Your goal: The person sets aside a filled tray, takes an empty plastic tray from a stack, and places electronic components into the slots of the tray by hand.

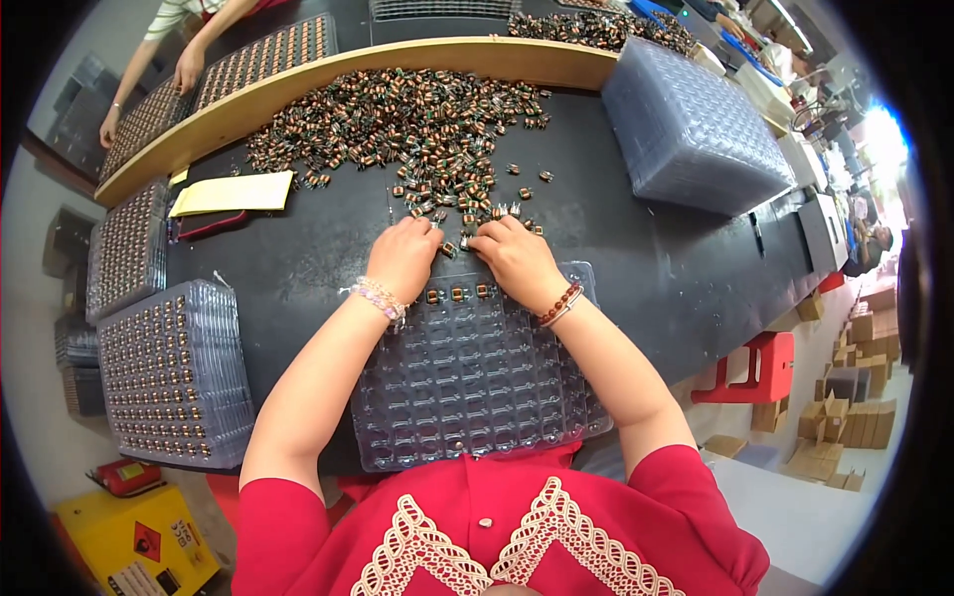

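Note:
A clear plastic blister tray (477, 377) lies before me at the table's near edge, with a few small copper-wound coils (458, 294) seated in its far row. Just beyond the tray, my left hand (405, 258) is closed, its fingertips pinching a coil (447, 249). Opposite it, my right hand (517, 260) bends its fingers closed around another coil (464, 241) with metal pins; the fingers partly hide it. More loose coils lie right beside both hands, at the tip of a large coil heap (397, 119).
Filled trays are stacked (169, 377) at the left. Yellow paper (231, 194) lies near a wooden divider (397, 55), and a tall stack of clear trays (696, 129) stands at right. Beyond the divider, another person's hands (189, 68) rest over filled trays. A red stool (760, 368) stands right.

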{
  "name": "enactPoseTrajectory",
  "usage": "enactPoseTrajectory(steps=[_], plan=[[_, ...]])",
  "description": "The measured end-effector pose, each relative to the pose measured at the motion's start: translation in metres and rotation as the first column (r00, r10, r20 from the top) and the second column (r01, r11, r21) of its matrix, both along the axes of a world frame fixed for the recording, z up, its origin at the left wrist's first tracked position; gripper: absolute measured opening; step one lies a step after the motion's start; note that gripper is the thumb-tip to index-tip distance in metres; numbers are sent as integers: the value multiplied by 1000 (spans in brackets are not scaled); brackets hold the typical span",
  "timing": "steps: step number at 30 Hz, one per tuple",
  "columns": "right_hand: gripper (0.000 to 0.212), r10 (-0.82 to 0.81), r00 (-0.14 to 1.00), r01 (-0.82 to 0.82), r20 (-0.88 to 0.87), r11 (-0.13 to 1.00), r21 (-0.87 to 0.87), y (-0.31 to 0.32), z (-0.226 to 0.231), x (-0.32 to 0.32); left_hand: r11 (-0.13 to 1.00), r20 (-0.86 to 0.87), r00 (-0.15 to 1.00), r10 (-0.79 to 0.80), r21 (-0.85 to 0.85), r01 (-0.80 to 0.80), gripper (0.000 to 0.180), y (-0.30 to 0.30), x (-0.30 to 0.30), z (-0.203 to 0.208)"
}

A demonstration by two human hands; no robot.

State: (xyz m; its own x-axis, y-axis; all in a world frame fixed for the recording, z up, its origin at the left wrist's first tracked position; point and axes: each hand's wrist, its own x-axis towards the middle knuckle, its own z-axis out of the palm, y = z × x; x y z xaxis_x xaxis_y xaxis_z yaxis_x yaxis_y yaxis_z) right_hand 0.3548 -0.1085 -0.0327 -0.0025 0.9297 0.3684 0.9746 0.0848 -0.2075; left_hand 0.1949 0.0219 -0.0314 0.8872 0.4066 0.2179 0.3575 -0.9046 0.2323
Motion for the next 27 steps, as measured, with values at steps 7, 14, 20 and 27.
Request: enactPoseTrajectory(steps=[7,14,20,27], plan=[[21,-25,987,51,159,986,-161,0,13,-7,833,285,933,221,-553,-29,26,2,-32,25],[13,-146,933,155,-329,988,1,-28,12,-13,313,267,801,535,-944,105,24,-17,-84,34],[14,-215,862,240,-458,971,-5,-55,9,-49,105,208,795,569,-978,180,25,-26,-93,22],[15,-274,893,314,-357,947,60,-60,3,-60,14,222,740,635,-961,276,29,-30,-97,16]])
